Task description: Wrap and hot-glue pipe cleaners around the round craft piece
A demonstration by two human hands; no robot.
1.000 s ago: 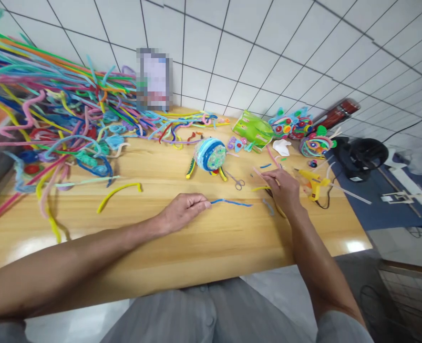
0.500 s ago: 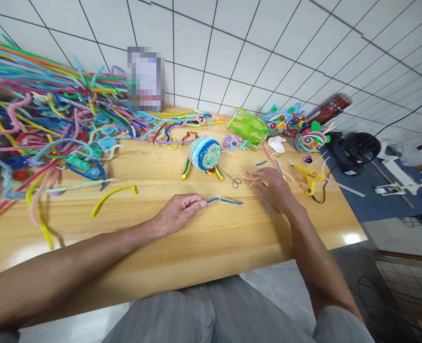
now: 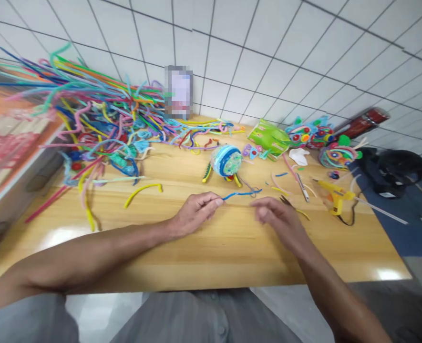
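Pipe cleaner point(image 3: 242, 194), thin and blue, runs out to the right from the left hand point(image 3: 196, 212), clamped between thumb and forefinger, with slight kinks along it and its free end tipped a little upward. It lies across the view of the table's middle, just in front of a striped blue ball point(image 3: 227, 160) on yellow-and-green legs. The right hand point(image 3: 277, 219) is apart from the left, fingers loosely bent near the free end (whether they pinch anything, I cannot tell).

At far left, a heap of coloured stems point(image 3: 118, 119) smears toward the picture's edge, and a panel point(image 3: 179, 91) against the wall is pixelated beyond reading. The pipe cleaner's left end is hidden in the grip, its right part crosses the loops of some scissors, and the right fingertips are blurred.

The table point(image 3: 214, 257) is pale wood, glossy in spots; on it are, rightward, a yellow stem point(image 3: 142, 190), a green packet point(image 3: 268, 138) and a yellow glue gun point(image 3: 336, 197). White tiles point(image 3: 232, 52) with dark joints rise behind, and a dark blue surface point(image 3: 389, 228) adjoins at right.
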